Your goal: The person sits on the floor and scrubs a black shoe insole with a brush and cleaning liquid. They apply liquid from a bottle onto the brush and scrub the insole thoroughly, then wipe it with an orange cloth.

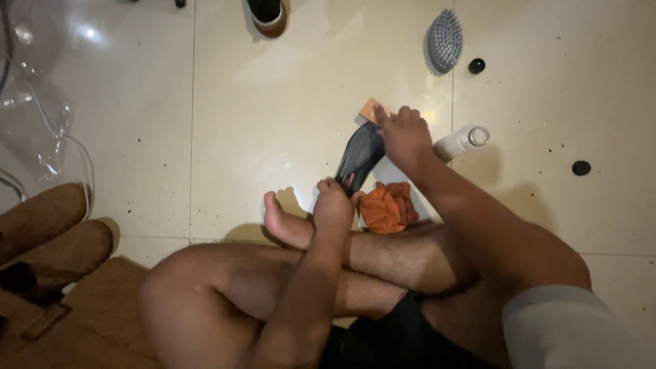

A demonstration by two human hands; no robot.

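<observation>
While the person sits cross-legged on the glossy tiled floor (273,123), a dark shoe insole (360,156), as far as the dim view shows, is stretched between both hands. The left hand (333,205) pinches its near end; the right hand (404,133) presses its far end. The open white bottle (462,141) beside the right wrist could tip and spill, soaking the orange cloth (387,207).

Grey oval brush (444,41), small black cap (476,65), white bottle (462,141), orange cloth (387,207) on cream tiled floor (273,102).
</observation>
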